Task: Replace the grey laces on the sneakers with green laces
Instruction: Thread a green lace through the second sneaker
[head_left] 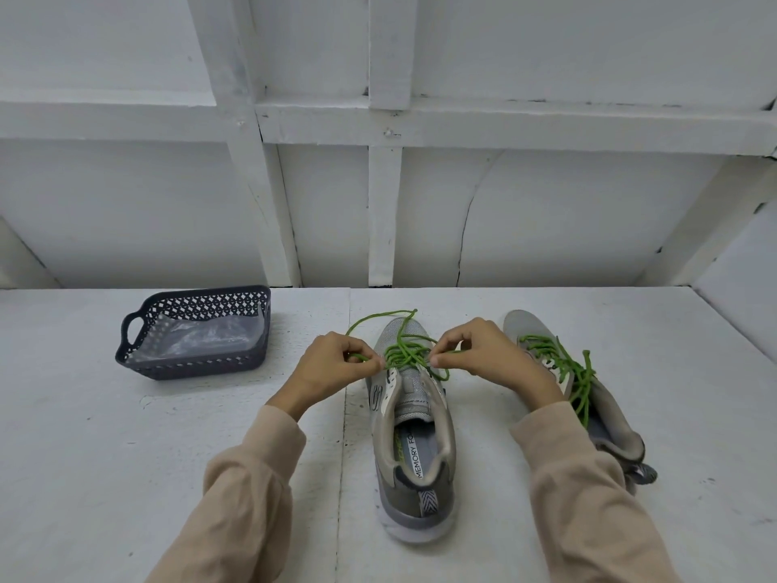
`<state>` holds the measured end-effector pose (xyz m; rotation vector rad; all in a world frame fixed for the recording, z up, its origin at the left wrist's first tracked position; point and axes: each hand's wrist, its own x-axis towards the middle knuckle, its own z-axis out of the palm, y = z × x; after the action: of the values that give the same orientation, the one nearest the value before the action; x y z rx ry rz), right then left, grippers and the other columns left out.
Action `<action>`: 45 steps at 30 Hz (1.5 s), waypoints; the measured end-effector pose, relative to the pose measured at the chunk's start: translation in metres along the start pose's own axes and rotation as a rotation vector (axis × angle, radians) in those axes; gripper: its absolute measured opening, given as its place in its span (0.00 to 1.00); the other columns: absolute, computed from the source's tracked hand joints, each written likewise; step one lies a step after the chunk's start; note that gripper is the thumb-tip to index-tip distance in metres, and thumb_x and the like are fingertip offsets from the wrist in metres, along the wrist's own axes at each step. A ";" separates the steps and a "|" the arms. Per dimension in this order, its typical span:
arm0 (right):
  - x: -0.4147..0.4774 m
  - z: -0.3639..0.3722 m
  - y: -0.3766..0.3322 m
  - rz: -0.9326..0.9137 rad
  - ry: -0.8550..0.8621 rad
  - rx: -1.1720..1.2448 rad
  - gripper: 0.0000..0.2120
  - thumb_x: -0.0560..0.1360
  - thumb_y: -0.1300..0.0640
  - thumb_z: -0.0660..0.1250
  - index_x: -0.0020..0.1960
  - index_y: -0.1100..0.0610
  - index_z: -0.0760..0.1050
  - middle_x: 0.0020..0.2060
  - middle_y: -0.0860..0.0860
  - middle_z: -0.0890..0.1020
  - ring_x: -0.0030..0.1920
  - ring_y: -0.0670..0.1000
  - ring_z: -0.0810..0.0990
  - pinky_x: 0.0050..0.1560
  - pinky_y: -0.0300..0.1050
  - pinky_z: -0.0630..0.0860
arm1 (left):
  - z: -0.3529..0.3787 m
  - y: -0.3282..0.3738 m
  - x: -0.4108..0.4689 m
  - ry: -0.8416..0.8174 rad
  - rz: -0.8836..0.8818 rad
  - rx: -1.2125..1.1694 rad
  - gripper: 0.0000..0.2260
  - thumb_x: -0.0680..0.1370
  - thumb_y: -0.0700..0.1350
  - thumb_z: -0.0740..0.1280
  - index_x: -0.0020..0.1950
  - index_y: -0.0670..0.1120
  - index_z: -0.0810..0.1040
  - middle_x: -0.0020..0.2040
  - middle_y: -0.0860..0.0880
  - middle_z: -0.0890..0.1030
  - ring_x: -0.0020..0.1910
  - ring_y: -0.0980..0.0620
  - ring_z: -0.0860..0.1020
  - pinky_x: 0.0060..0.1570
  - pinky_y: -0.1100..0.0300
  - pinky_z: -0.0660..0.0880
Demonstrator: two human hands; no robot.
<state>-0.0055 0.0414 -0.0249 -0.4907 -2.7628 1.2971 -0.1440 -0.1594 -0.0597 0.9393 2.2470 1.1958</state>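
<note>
Tabletop (126,456): white, painted, with a seam running front to back.
Basket (138,363): dark grey, near the far edge, left side.
Middle sneaker (414,477): grey, toe toward the far edge.
Right sneaker (521,326): grey, near the first, toward the right edge.

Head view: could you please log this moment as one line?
left hand pinches green lace; right hand pinches it; middle sneaker laced; right sneaker laced

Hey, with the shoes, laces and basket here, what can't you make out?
Head view only:
Knot of the green lace on the middle sneaker: left hand and right hand partly cover it.
Part of the right sneaker: right sleeve hides it.
Contents of the basket: clear plastic shows, anything beneath too blurred to tell.
</note>
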 end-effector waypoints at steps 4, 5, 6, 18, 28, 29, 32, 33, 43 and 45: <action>0.001 0.001 0.001 -0.010 -0.030 0.002 0.03 0.71 0.59 0.74 0.40 0.53 0.84 0.28 0.38 0.80 0.26 0.39 0.70 0.30 0.31 0.64 | -0.004 0.003 -0.002 0.004 -0.014 0.014 0.04 0.72 0.45 0.74 0.37 0.50 0.85 0.22 0.54 0.64 0.26 0.56 0.60 0.34 0.63 0.63; 0.001 0.001 0.001 -0.012 -0.032 0.001 0.02 0.71 0.60 0.74 0.40 0.54 0.85 0.28 0.37 0.80 0.26 0.39 0.70 0.30 0.30 0.63 | -0.005 0.004 -0.002 0.000 -0.014 0.010 0.04 0.72 0.46 0.74 0.38 0.50 0.85 0.22 0.54 0.63 0.25 0.56 0.59 0.33 0.62 0.62; 0.002 0.001 0.001 -0.013 -0.031 -0.004 0.02 0.71 0.59 0.75 0.40 0.54 0.85 0.28 0.37 0.80 0.26 0.39 0.70 0.30 0.30 0.63 | -0.006 0.003 -0.003 -0.003 -0.009 0.005 0.04 0.72 0.48 0.75 0.38 0.50 0.86 0.21 0.53 0.63 0.25 0.56 0.58 0.33 0.61 0.60; 0.001 0.000 0.002 -0.005 -0.019 -0.042 0.02 0.70 0.58 0.76 0.40 0.52 0.85 0.30 0.41 0.81 0.26 0.39 0.68 0.32 0.35 0.63 | -0.008 0.012 0.004 0.002 0.053 0.273 0.05 0.69 0.52 0.75 0.33 0.58 0.84 0.23 0.51 0.65 0.28 0.53 0.61 0.34 0.58 0.61; -0.001 -0.001 -0.006 -0.013 -0.045 -0.151 0.05 0.72 0.62 0.72 0.46 0.56 0.86 0.35 0.42 0.80 0.30 0.34 0.72 0.32 0.30 0.65 | -0.003 0.027 0.007 -0.054 0.144 0.527 0.05 0.70 0.59 0.73 0.41 0.60 0.83 0.36 0.57 0.77 0.36 0.58 0.73 0.36 0.60 0.66; -0.001 -0.001 -0.006 -0.011 -0.044 -0.172 0.06 0.72 0.62 0.72 0.46 0.56 0.86 0.35 0.42 0.80 0.30 0.34 0.72 0.32 0.30 0.65 | -0.003 0.025 0.006 -0.061 0.146 0.505 0.05 0.70 0.59 0.73 0.42 0.60 0.83 0.38 0.58 0.77 0.37 0.59 0.73 0.37 0.59 0.67; 0.000 0.000 -0.009 -0.002 -0.038 -0.235 0.06 0.72 0.61 0.71 0.46 0.55 0.86 0.33 0.42 0.79 0.31 0.37 0.73 0.32 0.31 0.65 | -0.002 0.024 0.004 -0.063 0.147 0.415 0.04 0.71 0.58 0.73 0.43 0.60 0.83 0.43 0.60 0.79 0.38 0.62 0.74 0.42 0.58 0.72; 0.001 0.002 -0.011 -0.003 -0.038 -0.267 0.06 0.72 0.61 0.71 0.46 0.55 0.86 0.33 0.42 0.78 0.32 0.39 0.73 0.33 0.31 0.65 | -0.001 0.025 0.004 -0.060 0.151 0.396 0.04 0.72 0.58 0.72 0.43 0.60 0.83 0.45 0.60 0.79 0.39 0.62 0.74 0.44 0.57 0.74; 0.006 0.013 -0.021 0.031 -0.017 -0.502 0.07 0.70 0.60 0.67 0.42 0.56 0.84 0.41 0.55 0.84 0.43 0.56 0.81 0.44 0.48 0.78 | 0.025 0.034 0.010 -0.021 0.114 0.493 0.06 0.74 0.57 0.69 0.43 0.57 0.82 0.48 0.60 0.75 0.45 0.57 0.72 0.42 0.59 0.66; 0.006 0.016 -0.024 0.029 -0.014 -0.522 0.07 0.71 0.61 0.66 0.43 0.57 0.84 0.41 0.55 0.84 0.43 0.56 0.81 0.43 0.45 0.77 | 0.027 0.033 0.011 -0.024 0.095 0.479 0.06 0.74 0.55 0.69 0.42 0.55 0.82 0.49 0.59 0.76 0.45 0.56 0.72 0.42 0.59 0.66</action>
<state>-0.0203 0.0170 -0.0173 -0.5432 -3.1021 0.5638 -0.1220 -0.1230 -0.0473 1.2356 2.5451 0.6796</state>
